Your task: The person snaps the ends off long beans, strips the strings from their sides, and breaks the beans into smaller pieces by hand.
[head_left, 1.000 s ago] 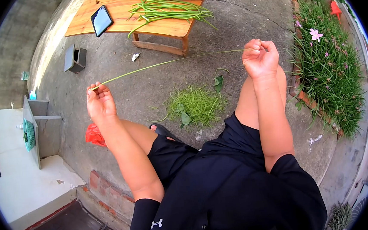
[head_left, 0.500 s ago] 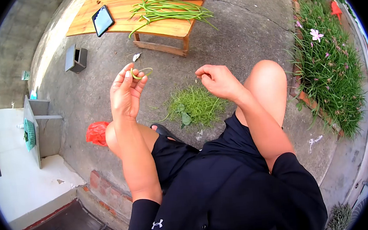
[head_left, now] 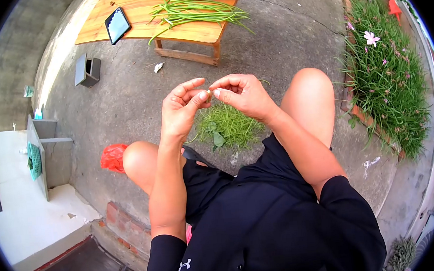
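Here, seen from a camera on the head, a seated person holds both bare hands together in front of the knees. The left hand [head_left: 178, 110] has its thumb and forefinger nearly closed in a pinch, the other fingers loosely curled. A small bit of pale green stem [head_left: 209, 95] shows at its fingertips; the rest is hidden, so its length cannot be told. The right hand [head_left: 244, 96] is also drawn into a pinch, its thumb and forefinger meeting the left fingertips at the same spot. Whether it has a firm hold on the stem, I cannot tell.

For careful work at this point, a light, close grip looks best: thumbs side by side, just enough pressure to steady something so slender without crushing it, the wrists relaxed. Keeping the hands near the ground pile would probably let loose scraps fall in one place.

The stem lies right between the two sets of fingertips. Below them in the view, a pile of thin green strands [head_left: 237, 129] with a few leaves [head_left: 218, 138] sits on the concrete. Well apart, ahead of the hands, a bundle of long green stems [head_left: 197, 13] lies on a wooden bench [head_left: 139, 17], some ends overhanging its edge.
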`<action>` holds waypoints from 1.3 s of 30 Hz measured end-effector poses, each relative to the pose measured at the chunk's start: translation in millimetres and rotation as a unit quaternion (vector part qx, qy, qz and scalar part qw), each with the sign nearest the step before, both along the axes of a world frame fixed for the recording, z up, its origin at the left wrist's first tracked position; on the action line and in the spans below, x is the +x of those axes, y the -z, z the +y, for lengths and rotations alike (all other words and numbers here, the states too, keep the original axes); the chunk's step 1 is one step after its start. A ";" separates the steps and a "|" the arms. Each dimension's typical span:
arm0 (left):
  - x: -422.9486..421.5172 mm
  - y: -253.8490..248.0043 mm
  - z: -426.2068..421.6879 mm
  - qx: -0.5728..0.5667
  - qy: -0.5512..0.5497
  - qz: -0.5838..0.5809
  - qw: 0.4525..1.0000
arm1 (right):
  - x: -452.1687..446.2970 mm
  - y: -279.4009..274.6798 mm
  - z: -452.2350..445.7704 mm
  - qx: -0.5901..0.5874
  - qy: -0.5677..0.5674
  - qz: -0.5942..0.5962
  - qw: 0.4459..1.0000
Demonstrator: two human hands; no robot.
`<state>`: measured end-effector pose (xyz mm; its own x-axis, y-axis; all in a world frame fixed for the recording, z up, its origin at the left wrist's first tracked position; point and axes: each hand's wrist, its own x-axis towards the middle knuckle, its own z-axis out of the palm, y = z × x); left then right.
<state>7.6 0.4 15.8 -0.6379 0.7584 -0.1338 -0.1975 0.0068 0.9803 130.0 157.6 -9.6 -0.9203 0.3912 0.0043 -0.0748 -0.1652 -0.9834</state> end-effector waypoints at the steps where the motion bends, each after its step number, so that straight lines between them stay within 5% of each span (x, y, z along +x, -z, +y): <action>1: 0.0 -0.2 0.3 -0.002 0.002 0.006 1.000 | -0.6 0.9 0.0 -0.005 -0.004 0.000 1.000; 13: 7.8 0.8 1.7 -0.025 0.018 0.093 0.995 | -0.7 4.4 0.7 -0.033 -0.006 0.012 0.999; 28: 20.0 -3.5 7.9 -0.046 -0.056 0.413 0.908 | -3.5 10.0 -4.2 -0.027 0.021 -0.035 0.999; 31: 20.7 0.0 8.6 -0.043 -0.066 0.422 0.903 | -4.8 6.6 -7.4 -0.030 0.037 -0.029 0.998; 34: 23.8 0.0 9.5 -0.037 -0.079 0.412 0.907 | -4.4 3.5 -4.6 -0.212 -0.010 -0.031 0.977; 37: 25.8 11.6 11.4 0.005 -0.102 0.236 0.966 | -2.3 2.9 -1.7 -0.395 -0.065 -0.011 0.916; 39: 26.2 15.9 12.2 0.016 -0.113 0.179 0.977 | -2.7 3.6 -1.8 -0.392 -0.069 -0.007 0.918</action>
